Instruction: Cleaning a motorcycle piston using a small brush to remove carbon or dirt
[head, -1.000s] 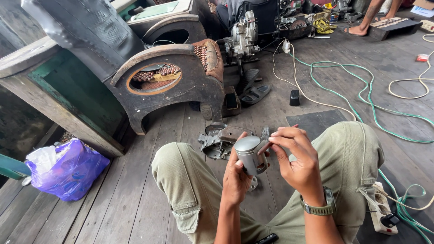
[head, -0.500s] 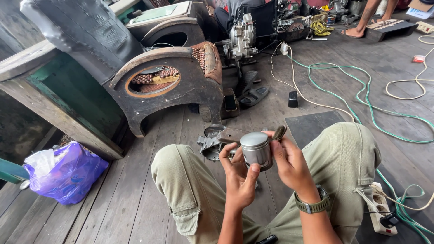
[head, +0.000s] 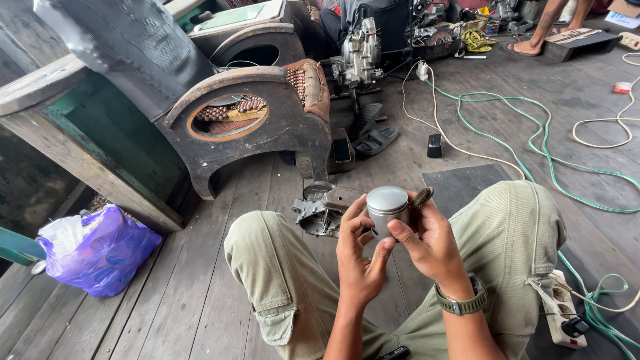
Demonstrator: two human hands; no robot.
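Sitting cross-legged on the grey wooden plank floor (head: 200,293), the person holds a small silver metal cylinder with a flat round top (head: 387,208) up between both knees, close under the head camera, which brings its top and side into plain sight. The left hand (head: 357,257) cups it from below and behind, fingers closed around its lower wall, so its grip is clamped on the cylinder. The right hand (head: 430,243) is also closed on it: the thumb presses the near side while the fingers wrap round the far side, steadying it upright. A small dark, oval piece (head: 421,197) sticks up behind the right fingertips; whether it belongs to the cylinder or is held separately is hard to tell.

On the floor just beyond the hands lies a greasy grey metal engine part (head: 320,210), partly hidden by the left hand. Further off stand a rusty dark curved metal body shell (head: 267,127) and a small engine block (head: 360,57). A purple plastic bag (head: 100,250) sits at the left, and a green hose (head: 533,143) winds across the boards. The cylinder's underside is hidden, and another person's bare foot (head: 527,47) is cut off at the top edge.
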